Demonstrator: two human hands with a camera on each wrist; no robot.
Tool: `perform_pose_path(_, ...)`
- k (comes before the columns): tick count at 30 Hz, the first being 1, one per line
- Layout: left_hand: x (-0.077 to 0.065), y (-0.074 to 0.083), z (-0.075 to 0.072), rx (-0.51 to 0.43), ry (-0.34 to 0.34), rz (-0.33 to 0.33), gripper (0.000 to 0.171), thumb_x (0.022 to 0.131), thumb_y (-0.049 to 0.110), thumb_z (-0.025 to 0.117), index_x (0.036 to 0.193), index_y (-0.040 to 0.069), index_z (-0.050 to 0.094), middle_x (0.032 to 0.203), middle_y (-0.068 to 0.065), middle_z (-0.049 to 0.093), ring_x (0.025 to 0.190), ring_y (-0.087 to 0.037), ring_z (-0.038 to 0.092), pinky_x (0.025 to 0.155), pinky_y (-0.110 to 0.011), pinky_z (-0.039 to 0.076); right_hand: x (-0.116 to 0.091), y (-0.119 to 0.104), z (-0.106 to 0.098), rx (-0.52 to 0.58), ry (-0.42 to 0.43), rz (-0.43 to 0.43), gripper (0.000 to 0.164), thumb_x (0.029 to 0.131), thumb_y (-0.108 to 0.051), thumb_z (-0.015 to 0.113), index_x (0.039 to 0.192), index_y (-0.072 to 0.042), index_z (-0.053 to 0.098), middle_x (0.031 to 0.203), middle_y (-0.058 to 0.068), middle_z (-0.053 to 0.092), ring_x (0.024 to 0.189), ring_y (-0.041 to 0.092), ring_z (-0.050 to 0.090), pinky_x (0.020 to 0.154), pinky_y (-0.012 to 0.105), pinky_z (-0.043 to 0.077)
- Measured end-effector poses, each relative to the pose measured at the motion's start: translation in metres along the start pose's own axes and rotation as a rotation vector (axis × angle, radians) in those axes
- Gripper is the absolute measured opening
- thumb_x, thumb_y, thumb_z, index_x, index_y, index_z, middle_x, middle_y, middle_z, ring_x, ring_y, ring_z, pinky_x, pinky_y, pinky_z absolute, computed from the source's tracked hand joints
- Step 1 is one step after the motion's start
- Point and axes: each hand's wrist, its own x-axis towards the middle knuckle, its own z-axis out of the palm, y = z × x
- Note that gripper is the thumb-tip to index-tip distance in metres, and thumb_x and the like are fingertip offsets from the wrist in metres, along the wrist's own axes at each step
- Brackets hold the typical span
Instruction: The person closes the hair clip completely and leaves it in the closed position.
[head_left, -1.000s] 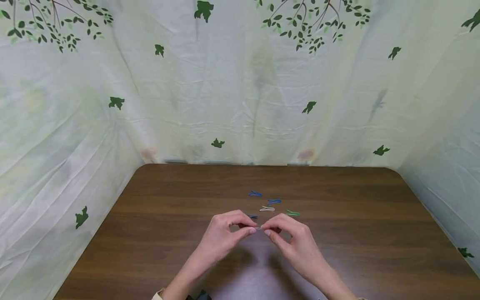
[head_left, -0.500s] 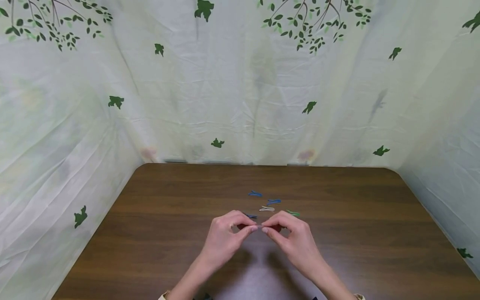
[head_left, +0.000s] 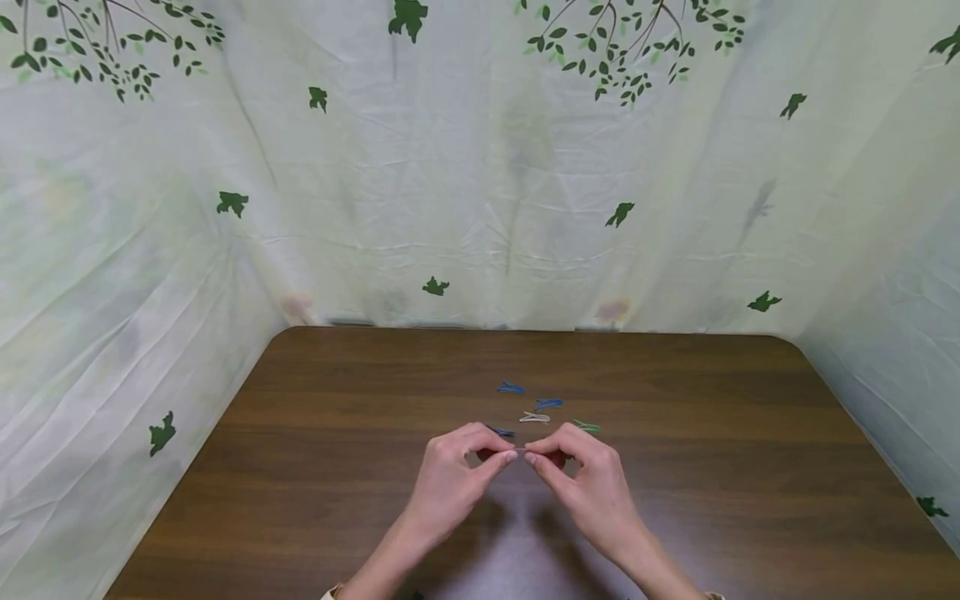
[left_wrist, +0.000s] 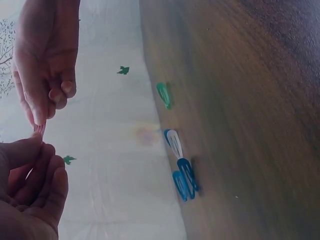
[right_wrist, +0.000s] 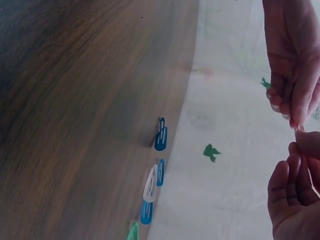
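Between my two hands is a small pinkish snap hair clip (left_wrist: 40, 129), mostly hidden by fingertips. My left hand (head_left: 450, 477) pinches one end with thumb and index finger. From the other side my right hand (head_left: 588, 479) pinches the opposite end the same way. In the head view only a thin line of the clip shows between the fingertips, held above the table. Just beyond the left fingers lies a dark blue hair clip (head_left: 502, 432). A green hair clip (head_left: 587, 427) lies behind the right hand, partly covered by it.
Farther back on the brown wooden table (head_left: 360, 383) lie a white hair clip (head_left: 535, 417) and two blue ones, a nearer blue clip (head_left: 549, 403) and a farther blue clip (head_left: 512, 387). A pale curtain (head_left: 480, 183) with leaf prints hangs behind and at both sides.
Both hands have shifted slightly upward in the head view, still pinching the clip. The clip's forked shape there has turned into a thin line. The clips on the table have not moved.
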Motion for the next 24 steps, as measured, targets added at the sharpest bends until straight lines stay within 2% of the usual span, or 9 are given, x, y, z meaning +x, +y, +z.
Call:
perform_pose_path(5, 0.000, -0.001, -0.004, -0.049, -0.036, -0.034, 0.007, 0.084, 0.014, 0.079, 0.085, 0.021, 0.077, 0.082, 0.017, 0.068, 0.073, -0.005, 0.062, 0.064, -0.024, 0.048, 0.005, -0.013, -0.004, 0.028, -0.015, 0.006, 0.019, 0.082, 0.004, 0.076, 0.092, -0.012, 0.074, 0.083, -0.003, 0.068, 0.072, 0.011, 0.057, 0.063, 0.026, 0.048)
perform_pose_path(11, -0.001, -0.006, -0.006, -0.081, -0.070, -0.081, 0.005, 0.085, 0.011, 0.077, 0.088, 0.016, 0.077, 0.085, 0.010, 0.070, 0.078, -0.009, 0.063, 0.068, -0.030, 0.050, 0.010, -0.029, -0.008, 0.065, -0.019, -0.015, 0.020, 0.079, 0.009, 0.076, 0.090, -0.007, 0.074, 0.084, 0.001, 0.068, 0.072, 0.014, 0.057, 0.063, 0.024, 0.046)
perform_pose_path(17, -0.002, -0.007, -0.010, -0.105, -0.134, -0.149, 0.010, 0.086, 0.011, 0.076, 0.089, 0.020, 0.076, 0.086, 0.013, 0.069, 0.081, -0.009, 0.063, 0.074, -0.027, 0.051, 0.012, -0.027, -0.008, 0.101, -0.027, -0.031, 0.020, 0.078, 0.009, 0.077, 0.090, -0.007, 0.075, 0.086, 0.003, 0.069, 0.076, 0.017, 0.060, 0.066, 0.022, 0.048)
perform_pose_path(24, -0.003, -0.011, -0.016, -0.168, -0.220, -0.263, 0.009, 0.087, 0.012, 0.075, 0.091, 0.020, 0.075, 0.086, 0.011, 0.069, 0.081, -0.012, 0.064, 0.074, -0.027, 0.052, 0.012, -0.019, -0.004, 0.097, -0.080, 0.018, 0.017, 0.079, 0.003, 0.078, 0.092, -0.009, 0.077, 0.089, 0.001, 0.070, 0.077, 0.014, 0.061, 0.066, 0.023, 0.049)
